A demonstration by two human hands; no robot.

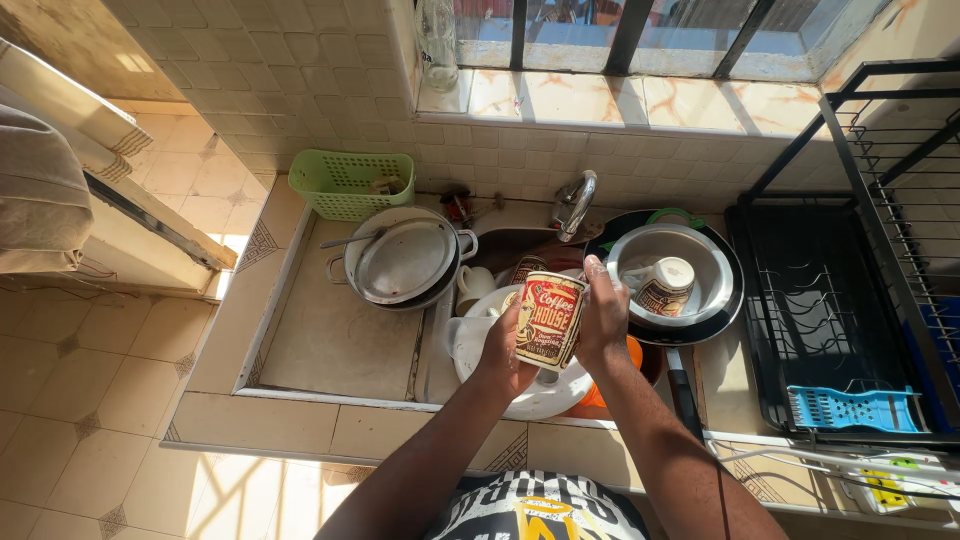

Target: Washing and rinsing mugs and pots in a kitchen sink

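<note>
A printed mug [549, 320], cream with red and brown patterns, is held upright over the sink between both hands. My left hand [503, 345] cups its left side and bottom. My right hand [603, 320] grips its right side, fingers reaching to the rim. Below the mug lies a white plate [540, 398] in the sink. A matching mug [664, 284] lies tipped inside a metal bowl [705, 262] to the right.
A lidded metal pot [405, 260] with a spoon sits on the counter at left, behind it a green basket [350, 183]. The tap [574, 203] stands behind the sink. A black dish rack [830, 300] with a blue grater [852, 408] fills the right.
</note>
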